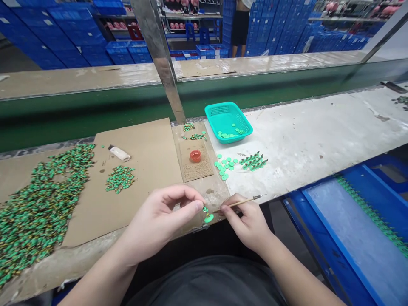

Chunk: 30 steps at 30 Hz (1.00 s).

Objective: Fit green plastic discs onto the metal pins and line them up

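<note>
Left hand (162,219), green figurine (206,210) in its pinch

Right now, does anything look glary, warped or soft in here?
Head view: pale glare on the back ledge; head view: upper-left blue crates lean, probably lens distortion; head view: left hand looks crisp, its small green piece less clear.

By the near edge of the scuffed, worn surface (318,136) are a smooth plastic-looking disc (209,219) and a wooden stick (237,204) with a metal-looking tip (256,197), with matt cardboard (153,161) and, at the far edge, a glossy plastic basket (223,120).
</note>
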{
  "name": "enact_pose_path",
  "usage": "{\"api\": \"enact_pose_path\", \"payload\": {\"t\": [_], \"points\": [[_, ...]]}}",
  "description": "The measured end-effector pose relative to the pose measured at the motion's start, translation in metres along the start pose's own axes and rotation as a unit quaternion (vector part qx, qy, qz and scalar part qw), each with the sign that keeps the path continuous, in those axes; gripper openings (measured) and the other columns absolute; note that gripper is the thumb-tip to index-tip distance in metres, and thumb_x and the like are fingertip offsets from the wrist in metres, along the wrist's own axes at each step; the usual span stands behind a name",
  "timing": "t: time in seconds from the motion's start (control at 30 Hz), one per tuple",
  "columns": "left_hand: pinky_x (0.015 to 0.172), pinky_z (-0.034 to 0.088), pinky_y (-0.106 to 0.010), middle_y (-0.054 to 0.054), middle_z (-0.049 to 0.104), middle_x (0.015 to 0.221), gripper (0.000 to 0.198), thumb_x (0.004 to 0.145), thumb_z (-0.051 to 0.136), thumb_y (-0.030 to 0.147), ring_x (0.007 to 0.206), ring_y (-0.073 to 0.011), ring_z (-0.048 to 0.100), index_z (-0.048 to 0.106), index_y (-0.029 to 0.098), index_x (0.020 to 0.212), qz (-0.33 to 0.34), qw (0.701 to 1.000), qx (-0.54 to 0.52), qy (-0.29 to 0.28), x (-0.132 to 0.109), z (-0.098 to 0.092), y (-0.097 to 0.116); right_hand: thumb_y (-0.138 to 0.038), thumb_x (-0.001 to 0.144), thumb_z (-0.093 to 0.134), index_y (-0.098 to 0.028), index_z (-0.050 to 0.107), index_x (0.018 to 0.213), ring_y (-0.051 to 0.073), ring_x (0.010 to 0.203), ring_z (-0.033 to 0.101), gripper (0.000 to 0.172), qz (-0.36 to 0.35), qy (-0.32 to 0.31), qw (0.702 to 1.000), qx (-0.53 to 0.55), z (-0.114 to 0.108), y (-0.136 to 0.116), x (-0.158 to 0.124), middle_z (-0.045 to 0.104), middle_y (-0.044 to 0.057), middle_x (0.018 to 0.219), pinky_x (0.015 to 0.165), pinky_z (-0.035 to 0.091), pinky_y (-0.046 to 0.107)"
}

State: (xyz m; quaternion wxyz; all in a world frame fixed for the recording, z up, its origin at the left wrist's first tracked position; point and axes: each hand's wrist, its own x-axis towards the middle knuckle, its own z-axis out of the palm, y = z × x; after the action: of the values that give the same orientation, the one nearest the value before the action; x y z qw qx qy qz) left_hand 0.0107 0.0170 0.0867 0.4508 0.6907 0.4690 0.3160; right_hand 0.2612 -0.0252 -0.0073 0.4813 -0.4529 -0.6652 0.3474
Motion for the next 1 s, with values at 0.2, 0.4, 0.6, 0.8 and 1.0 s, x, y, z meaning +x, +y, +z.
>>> {"api": "enact_pose_path", "payload": {"t": [0.2, 0.4, 0.6, 0.8, 1.0], "points": [[0.083, 0.062, -0.034, 0.000, 0.087, 0.091, 0.025, 0.111, 0.075, 0.042, 0.084, -0.0190, 0.080, 0.085, 0.029, 0.093, 0.135, 0.969, 0.193, 0.080, 0.001, 0.011, -0.036, -0.028, 0.117, 0.075, -0.025, 0.082, 0.097, 0.020, 0.080, 0.088, 0.021, 0.004, -0.009, 1.000, -0.002, -0.005, 0.000, 0.001, 0.087, 0.004, 0.089, 0.076, 0.068, 0.027], [0.089, 0.061, -0.036, 0.000, 0.088, 0.098, 0.019, 0.115, 0.074, 0.041, 0.089, -0.0189, 0.081, 0.087, 0.030, 0.105, 0.148, 0.965, 0.205, 0.070, -0.005, 0.021, -0.063, -0.027, 0.119, 0.073, -0.025, 0.079, 0.094, 0.019, 0.085, 0.084, 0.025, -0.022, -0.042, 0.998, -0.030, -0.007, -0.005, 0.014, 0.085, 0.003, 0.092, 0.086, 0.068, 0.030], [0.097, 0.065, -0.039, -0.001, 0.090, 0.115, 0.020, 0.114, 0.071, 0.040, 0.104, -0.0231, 0.084, 0.085, 0.031, 0.125, 0.151, 0.956, 0.249, 0.043, -0.007, 0.020, -0.075, -0.030, 0.120, 0.073, -0.024, 0.080, 0.096, 0.019, 0.085, 0.080, 0.026, -0.024, -0.054, 0.996, -0.060, -0.007, -0.003, 0.023, 0.085, 0.003, 0.094, 0.087, 0.066, 0.030], [0.094, 0.062, -0.039, -0.003, 0.087, 0.107, 0.019, 0.116, 0.070, 0.042, 0.100, -0.0237, 0.080, 0.084, 0.029, 0.112, 0.153, 0.952, 0.261, 0.050, -0.002, 0.025, -0.081, -0.029, 0.124, 0.068, -0.023, 0.078, 0.101, 0.019, 0.089, 0.081, 0.026, -0.070, -0.078, 0.991, -0.078, -0.001, -0.001, 0.033, 0.086, 0.004, 0.099, 0.091, 0.065, 0.031], [0.090, 0.057, -0.039, -0.003, 0.081, 0.100, 0.024, 0.118, 0.068, 0.041, 0.096, -0.0227, 0.073, 0.081, 0.027, 0.103, 0.153, 0.948, 0.274, 0.056, -0.003, 0.029, -0.079, -0.033, 0.128, 0.061, -0.024, 0.073, 0.104, 0.019, 0.088, 0.079, 0.028, -0.098, -0.096, 0.981, -0.136, 0.007, 0.003, 0.036, 0.084, 0.003, 0.097, 0.088, 0.062, 0.031]]}}
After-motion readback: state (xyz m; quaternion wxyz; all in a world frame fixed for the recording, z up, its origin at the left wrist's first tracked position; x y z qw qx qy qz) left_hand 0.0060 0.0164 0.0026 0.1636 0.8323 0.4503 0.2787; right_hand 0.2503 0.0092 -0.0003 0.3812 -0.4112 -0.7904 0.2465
